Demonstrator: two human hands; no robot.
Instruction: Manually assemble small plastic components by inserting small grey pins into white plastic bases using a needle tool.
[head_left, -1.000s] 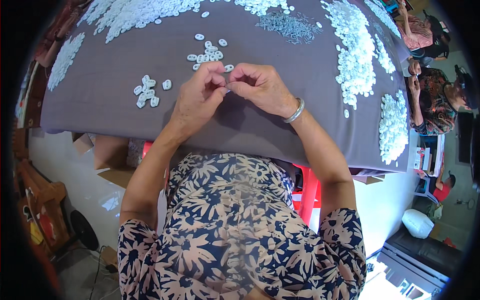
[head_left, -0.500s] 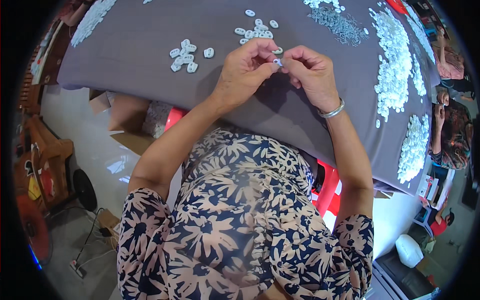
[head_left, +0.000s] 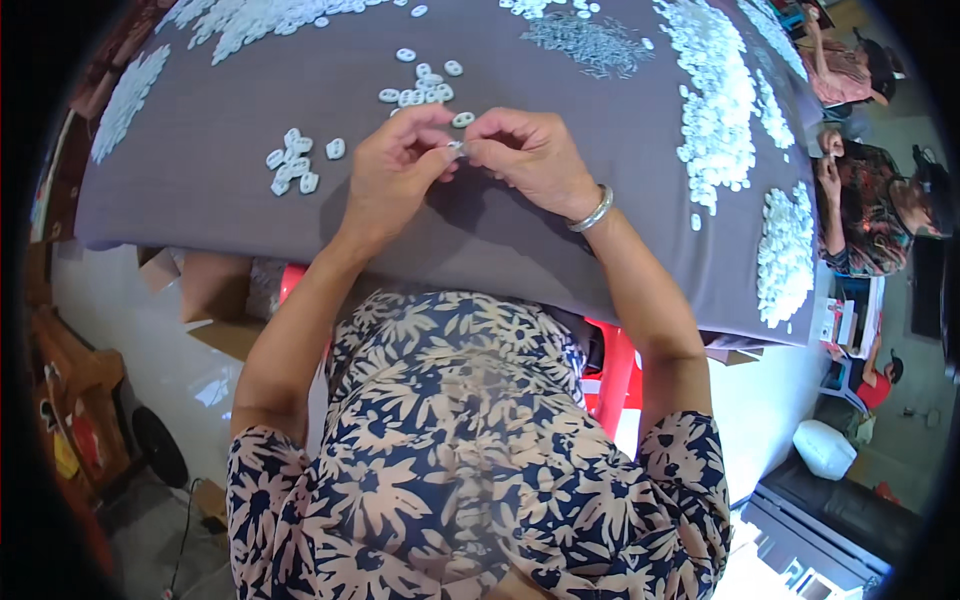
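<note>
Over the table, my two hands meet at their fingertips. Thumb and finger of my left hand pinch a small white plastic piece, mostly covered by the fingers. My right hand, with a bangle on its wrist, is closed in a pinch against the piece's right side. Whatever its fingertips hold is too small to make out. Just beyond the fingers lies a white oval two-hole piece. Behind it sits a loose group of similar ovals, and another small cluster rests left of my left hand.
Grey screw-like bits form a pile at the back. Heaps of small white pieces run down the right side, with another heap nearer the edge. More white pieces lie far left. Other people sit at the right.
The view has shifted, so table, piles and hands appear further left and slightly lower. Both hands keep their pinch at the same small piece, which has tilted slightly between the fingers.
</note>
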